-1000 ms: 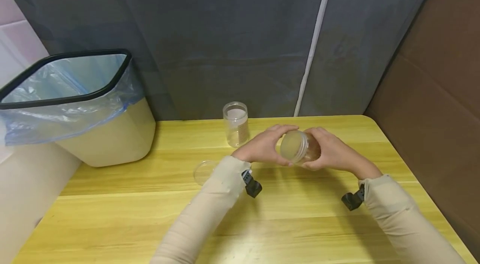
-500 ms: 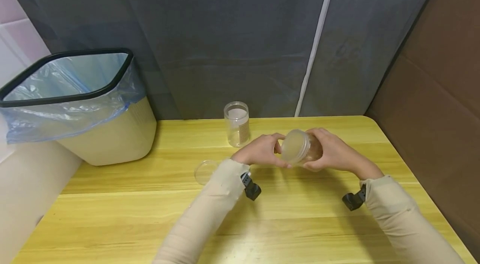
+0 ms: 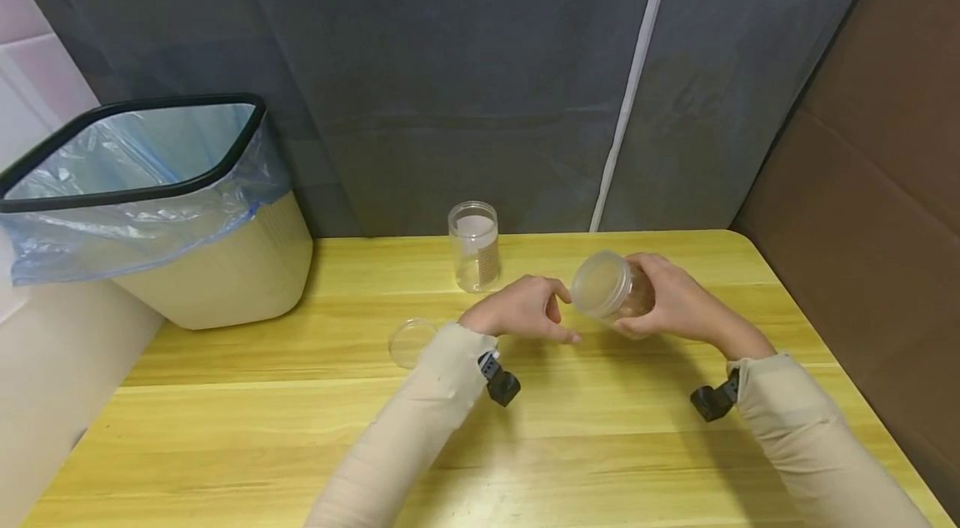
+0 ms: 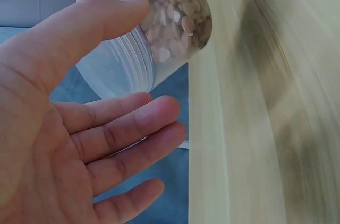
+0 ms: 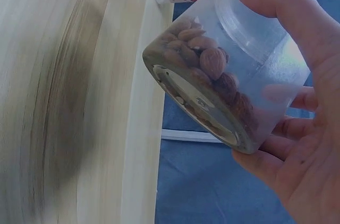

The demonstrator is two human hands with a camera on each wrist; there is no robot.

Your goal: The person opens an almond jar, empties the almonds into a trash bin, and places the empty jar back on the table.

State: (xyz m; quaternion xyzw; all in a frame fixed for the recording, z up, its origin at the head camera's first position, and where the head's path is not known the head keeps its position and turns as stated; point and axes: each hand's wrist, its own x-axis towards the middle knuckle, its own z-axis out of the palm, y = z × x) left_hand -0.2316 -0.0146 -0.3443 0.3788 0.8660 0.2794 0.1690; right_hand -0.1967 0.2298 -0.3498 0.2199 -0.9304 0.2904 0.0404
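The right hand (image 3: 678,303) grips a tilted jar of almonds (image 3: 609,288) above the tabletop (image 3: 600,445). Just to its left, the left hand (image 3: 521,309) is spread wide, holding nothing. A labelled clear jar (image 3: 476,249) stands beyond the left hand; a clear disc (image 3: 408,343) lies to that hand's left.
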